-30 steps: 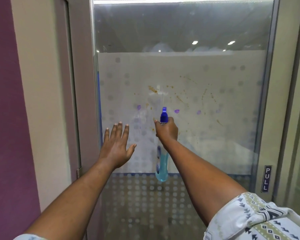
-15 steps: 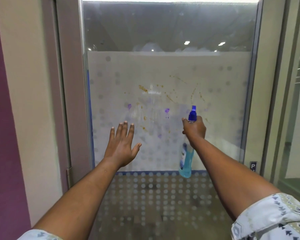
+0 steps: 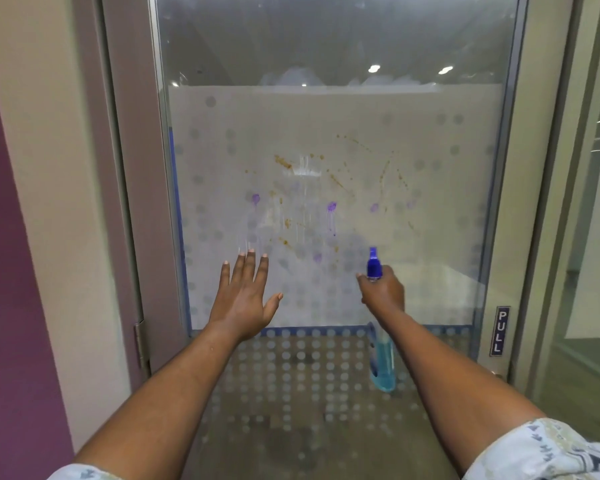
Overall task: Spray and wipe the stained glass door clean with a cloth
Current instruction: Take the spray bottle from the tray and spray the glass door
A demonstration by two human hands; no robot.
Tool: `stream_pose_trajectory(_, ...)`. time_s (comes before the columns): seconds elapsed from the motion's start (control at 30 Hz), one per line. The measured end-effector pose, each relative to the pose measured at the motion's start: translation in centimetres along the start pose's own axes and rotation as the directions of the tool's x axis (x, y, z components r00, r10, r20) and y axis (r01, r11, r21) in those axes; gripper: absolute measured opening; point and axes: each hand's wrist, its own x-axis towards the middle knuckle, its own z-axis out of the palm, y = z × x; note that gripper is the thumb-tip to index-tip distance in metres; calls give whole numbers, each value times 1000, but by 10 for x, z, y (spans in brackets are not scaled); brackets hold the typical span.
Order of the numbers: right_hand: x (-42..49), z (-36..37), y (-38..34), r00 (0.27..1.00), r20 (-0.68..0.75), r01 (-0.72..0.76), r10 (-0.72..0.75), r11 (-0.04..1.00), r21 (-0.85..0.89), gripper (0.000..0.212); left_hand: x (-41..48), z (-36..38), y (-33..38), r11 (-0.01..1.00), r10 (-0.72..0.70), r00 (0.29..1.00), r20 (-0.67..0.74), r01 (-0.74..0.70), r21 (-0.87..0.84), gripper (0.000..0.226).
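The glass door point(image 3: 430, 133) fills the view, with a frosted dotted band across its middle. Brown splatter stains point(image 3: 284, 162) and purple spots point(image 3: 331, 206) mark the band, and wet streaks run down from them. My right hand point(image 3: 383, 289) grips the neck of a spray bottle point(image 3: 383, 368) with blue liquid; its blue nozzle point(image 3: 373, 263) points at the glass below the stains. My left hand point(image 3: 245, 294) is held flat with fingers spread, at or just before the glass at lower left. No cloth is in view.
A grey door frame point(image 3: 129, 168) with a hinge point(image 3: 140, 344) stands at the left, beside a cream and purple wall point(image 3: 0, 271). A "PULL" sign point(image 3: 499, 330) sits on the right stile. Another glass panel point(image 3: 596, 237) lies further right.
My right hand with the spray bottle moved right, then dropped lower on the glass. Fresh wet streaks run under the stains. My left hand stayed flat at the lower left.
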Motion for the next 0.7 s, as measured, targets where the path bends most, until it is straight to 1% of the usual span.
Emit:
stream_pose_trajectory(0.07, -20, 26, -1, 993, 100, 65, -58, 995, -71, 23, -4, 2, -1, 1000, 0, 1000, 4, 0, -12, 83)
stream_pose_trajectory(0.13, -40, 52, -6, 974, 196, 138, -117, 986, -94, 22, -7, 5, -3, 1000, -1, 1000, 0, 1, -29, 83)
stream_pose_trajectory(0.2, -58, 74, -11, 946, 275, 195, -173, 979, -55, 22, -12, 7, -6, 999, -10, 1000, -5, 10, -35, 83)
stream_pose_trajectory(0.27, -73, 89, -16, 926, 312, 221, -213, 975, 8, 23, -18, 9, -11, 999, -24, 1000, -7, 24, -32, 83)
stream_pose_trajectory(0.33, -84, 96, -17, 917, 330, 209, -222, 975, 77, 23, -27, 13, -15, 999, -41, 999, 10, 41, -22, 84)
stream_pose_trajectory(0.43, -97, 96, -12, 926, 331, 133, -182, 977, 165, 23, -42, 18, -17, 998, -68, 997, 45, 69, -14, 84)
stream_pose_trajectory(0.57, -110, 78, 7, 949, 282, 77, -140, 972, 220, 22, -61, 23, 3, 995, -86, 993, 76, 89, -48, 83)
stream_pose_trajectory(0.7, -119, 49, 35, 955, 273, 60, -119, 974, 217, 24, -81, 25, 45, 993, -67, 994, 91, 75, -92, 83)
